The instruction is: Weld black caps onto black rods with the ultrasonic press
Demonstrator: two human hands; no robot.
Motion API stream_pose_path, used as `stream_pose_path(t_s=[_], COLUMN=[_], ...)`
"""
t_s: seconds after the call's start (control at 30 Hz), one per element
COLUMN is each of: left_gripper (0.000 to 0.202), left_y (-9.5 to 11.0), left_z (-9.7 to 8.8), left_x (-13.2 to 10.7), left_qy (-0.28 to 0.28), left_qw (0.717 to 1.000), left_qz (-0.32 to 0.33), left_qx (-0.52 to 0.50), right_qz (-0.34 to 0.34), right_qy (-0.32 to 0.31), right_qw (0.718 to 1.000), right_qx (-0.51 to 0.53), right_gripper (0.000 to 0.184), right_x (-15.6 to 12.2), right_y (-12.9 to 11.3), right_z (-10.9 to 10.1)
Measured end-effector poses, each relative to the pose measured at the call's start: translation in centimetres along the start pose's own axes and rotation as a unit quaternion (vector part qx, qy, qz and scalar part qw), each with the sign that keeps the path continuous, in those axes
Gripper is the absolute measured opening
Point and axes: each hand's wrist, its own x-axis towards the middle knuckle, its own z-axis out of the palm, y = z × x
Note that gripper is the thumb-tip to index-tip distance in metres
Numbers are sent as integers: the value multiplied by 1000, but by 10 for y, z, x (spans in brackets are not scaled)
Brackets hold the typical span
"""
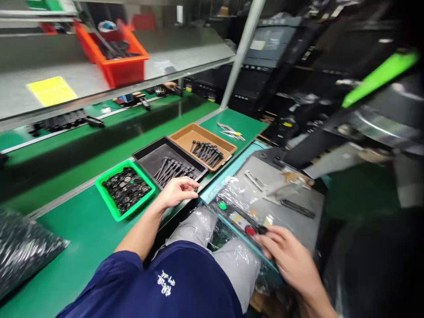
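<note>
My left hand (179,192) is closed in a pinch on a small black part (196,189) at the front edge of the green bench. Just behind it is a black tray (149,155) with several black bolt-like pieces (174,170). To its left stands a green tray (119,215) full of small round black parts (126,190). My right hand (288,251) is over a plastic-covered control panel (236,217), its fingers drawn together by the red button (250,231). Something dark shows at those fingertips, too blurred to name. A green button (222,206) sits further along the panel.
A brown tray (182,138) holds more black bolt-like pieces; pliers (232,131) lie behind it. A metal machine table (298,190) is at right. An orange bin (126,73) stands on the shelf above. A plastic bag (26,251) lies at left. Another person's hand (170,85) shows beyond the bench.
</note>
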Motion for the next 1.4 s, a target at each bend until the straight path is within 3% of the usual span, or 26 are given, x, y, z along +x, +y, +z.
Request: stream_pose_path(t_s=[0.1, 0.17, 0.33, 0.53, 0.77, 0.9, 1.0, 1.1, 1.27, 1.4], left_gripper=[39, 38, 38, 36, 30, 28, 31, 37, 45, 47], left_y=[-3, -3, -2, -7, -10, -11, -15, -21, -27, -20], left_z=[48, 70, 103, 118, 125, 127, 131, 139, 159, 175], left_x=[21, 31, 42, 50, 51, 53, 51, 49, 58, 71], left_qy=[-97, -151, -209, -220, -243, -261, -264, -260, -279, -273], left_qw=[992, 983, 973, 972, 962, 959, 957, 952, 949, 949], left_qz=[4, -9, -3, 37, 61, 71, 116, 158, 148, 156], left_qx=[-79, -104, -94, -78, -111, -85, -33, 2, -24, -35], right_qz=[-40, -82, -132, -131, -46, -16, -17, -33, -76, -132], right_qy=[-51, -51, -3, 60, 19, 39, 67, 102, 193, 269], right_qw=[997, 994, 991, 989, 983, 974, 968, 967, 962, 951], right_qx=[48, 43, 2, -16, 176, 221, 240, 232, 177, 74], right_gripper=[43, 35, 28, 22, 33, 36, 35, 35, 35, 28], right_x=[6, 16, 20, 14, 15, 14, 14, 17, 25, 30], right_y=[6, 9, 21, 30, 29, 30, 32, 37, 46, 47], right_z=[25, 35, 36, 31, 34, 37, 38, 38, 32, 19])
